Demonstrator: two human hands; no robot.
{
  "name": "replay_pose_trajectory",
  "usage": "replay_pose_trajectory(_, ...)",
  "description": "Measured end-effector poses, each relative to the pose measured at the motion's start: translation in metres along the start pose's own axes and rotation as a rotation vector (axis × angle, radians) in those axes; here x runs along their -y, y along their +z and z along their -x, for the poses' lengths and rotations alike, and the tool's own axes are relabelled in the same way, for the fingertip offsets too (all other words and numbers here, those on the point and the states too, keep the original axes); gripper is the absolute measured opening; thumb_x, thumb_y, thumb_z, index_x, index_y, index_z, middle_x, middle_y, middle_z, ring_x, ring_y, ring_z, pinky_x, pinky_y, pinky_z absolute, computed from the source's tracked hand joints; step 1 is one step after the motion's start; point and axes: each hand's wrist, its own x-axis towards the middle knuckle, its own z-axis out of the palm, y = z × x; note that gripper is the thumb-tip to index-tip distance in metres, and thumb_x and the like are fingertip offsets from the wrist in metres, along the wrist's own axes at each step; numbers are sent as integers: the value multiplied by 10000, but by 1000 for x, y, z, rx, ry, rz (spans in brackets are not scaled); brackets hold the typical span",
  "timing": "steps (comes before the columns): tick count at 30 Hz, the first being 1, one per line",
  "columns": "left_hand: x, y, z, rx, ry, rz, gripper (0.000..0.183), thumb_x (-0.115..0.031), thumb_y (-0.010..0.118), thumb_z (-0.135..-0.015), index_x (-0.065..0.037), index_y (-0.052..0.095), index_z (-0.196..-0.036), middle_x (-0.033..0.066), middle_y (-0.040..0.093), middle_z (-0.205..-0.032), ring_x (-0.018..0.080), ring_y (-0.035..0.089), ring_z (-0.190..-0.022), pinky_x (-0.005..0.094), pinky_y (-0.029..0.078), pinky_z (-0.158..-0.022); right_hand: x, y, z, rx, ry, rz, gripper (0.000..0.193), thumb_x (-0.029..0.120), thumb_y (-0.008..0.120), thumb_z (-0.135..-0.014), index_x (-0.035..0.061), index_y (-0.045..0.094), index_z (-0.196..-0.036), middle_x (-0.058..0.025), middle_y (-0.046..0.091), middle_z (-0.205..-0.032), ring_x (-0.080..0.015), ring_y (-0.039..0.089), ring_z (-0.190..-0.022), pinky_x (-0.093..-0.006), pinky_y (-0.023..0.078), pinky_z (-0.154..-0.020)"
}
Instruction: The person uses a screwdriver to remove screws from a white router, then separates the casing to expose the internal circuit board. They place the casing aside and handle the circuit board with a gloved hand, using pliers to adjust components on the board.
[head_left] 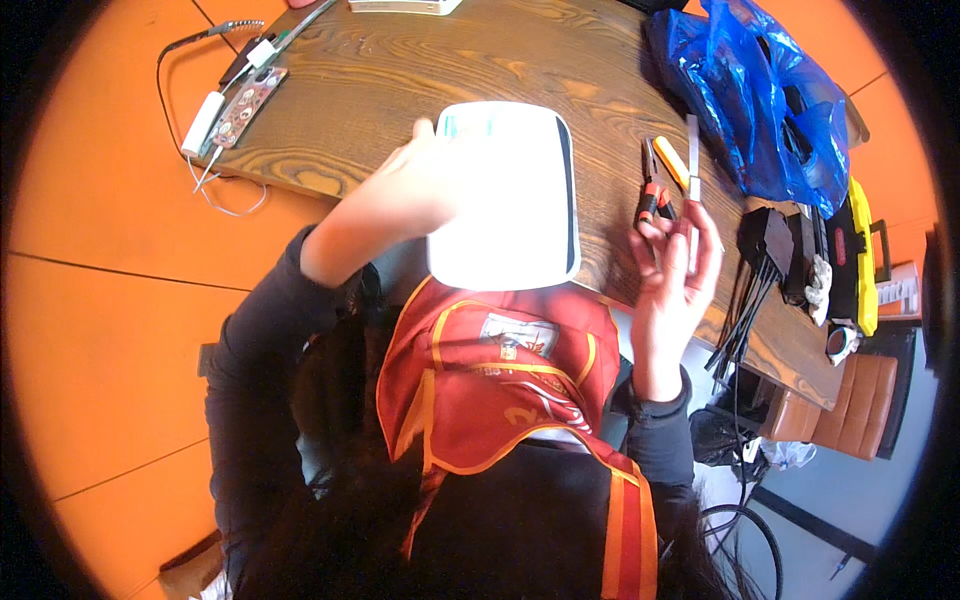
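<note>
A white, rounded rectangular device [515, 210] with a dark strip down its right side sits at the table's near edge, its surface washed out by glare. My left hand [415, 175] lies over its left part; glare and blur hide most of the fingers. To the right, my right hand [682, 260] is raised over the table edge, palm up. Its curled fingers hold a slim, long tool [692, 155] with a narrow pale blade pointing away from me. Just beyond that hand are red-and-black-handled pliers [650, 195] and a yellow-handled tool [671, 163].
A blue plastic bag [760, 110] covers the far right of the wooden table [360, 70]. Black cables [755, 270] and a yellow-and-black case [855, 255] lie at right. At far left sits a power strip [250, 105] with plugs. A brown chair [855, 400] stands beyond.
</note>
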Motion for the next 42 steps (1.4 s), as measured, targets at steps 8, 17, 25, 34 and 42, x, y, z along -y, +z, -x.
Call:
replay_pose_trajectory(8, -10, 36, -29, -560, -236, 515, 509, -388, 580, -835, 13, 544, -1147, 257, 543, -1046, 377, 508, -1005, 412, 415, -864, -37, 32, 6, 8, 87, -188, 354, 200, 457, -965, 101, 405, -1301, -94, 577, -1097, -192, 596, -985, -329, 473, -889)
replay_pose_trajectory(17, -24, 63, -49, -1353, -90, 1069, 359, -158, 610, -854, 33, 490, -1134, 159, 522, -1073, 239, 523, -966, 360, 421, -841, 14, 65, -54, 24, -302, -169, 329, 197, 447, -964, 71, 434, -1268, -123, 606, -992, -186, 640, -833, -285, 534, -718)
replay_pose_trajectory(25, -36, 77, -65, -1354, -140, 1064, 613, -133, 777, -710, 12, 387, -1160, 159, 478, -1074, 266, 501, -1006, 365, 401, -890, 32, 76, -137, 567, -309, -24, 266, 116, 442, -956, 40, 520, -1200, -102, 633, -960, -185, 658, -761, -292, 551, -705)
replay_pose_trajectory(34, -50, 62, -33, -1461, 42, 45, 874, -232, 822, -622, -45, 329, -1318, 209, 266, -1404, 378, 216, -1335, 587, 116, -1071, 17, 49, -136, 658, -213, -119, 280, 135, 452, -941, -26, 510, -1163, -157, 633, -869, -206, 646, -724, -324, 542, -702)
replay_pose_trajectory(42, -65, 43, -48, -1112, 106, -271, 550, -311, 684, -754, -168, 530, -1262, 15, 470, -1331, 218, 359, -1299, 641, 73, -1053, 43, 60, -129, 669, -476, 184, 201, 22, 488, -901, 4, 635, -1036, -100, 602, -978, -163, 594, -927, -281, 539, -710)
